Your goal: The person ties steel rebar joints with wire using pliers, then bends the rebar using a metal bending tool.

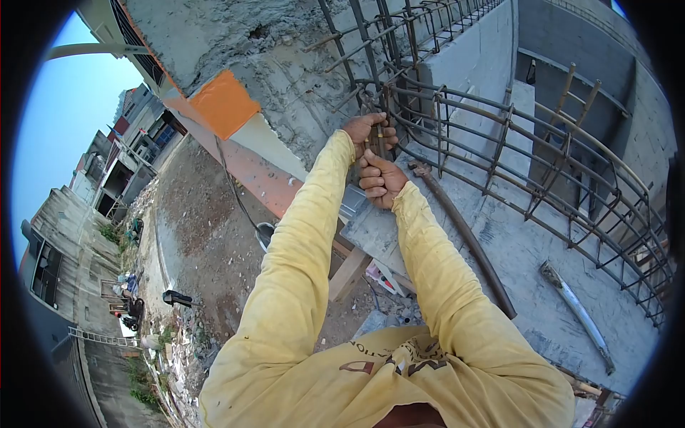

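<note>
Both hands meet at the near end of a steel rebar cage (506, 118), beside its upright bars. My left hand (367, 132) is closed around something among the bars, which I cannot make out. Just below it, my right hand (382, 180) is curled with its fingers pressed together; what it grips is too small to tell. A short vertical bar or tool shows between the hands. A long dark pipe (467, 239) lies on the concrete slab, right of my right hand.
A silvery bar (579, 314) rests on the slab (528, 285) at the right. An orange-painted block (223, 104) and rough concrete wall (285, 78) stand at the upper left. Lower ground (207, 214) with rubble lies beyond the slab's left edge, near a wooden beam (348, 274).
</note>
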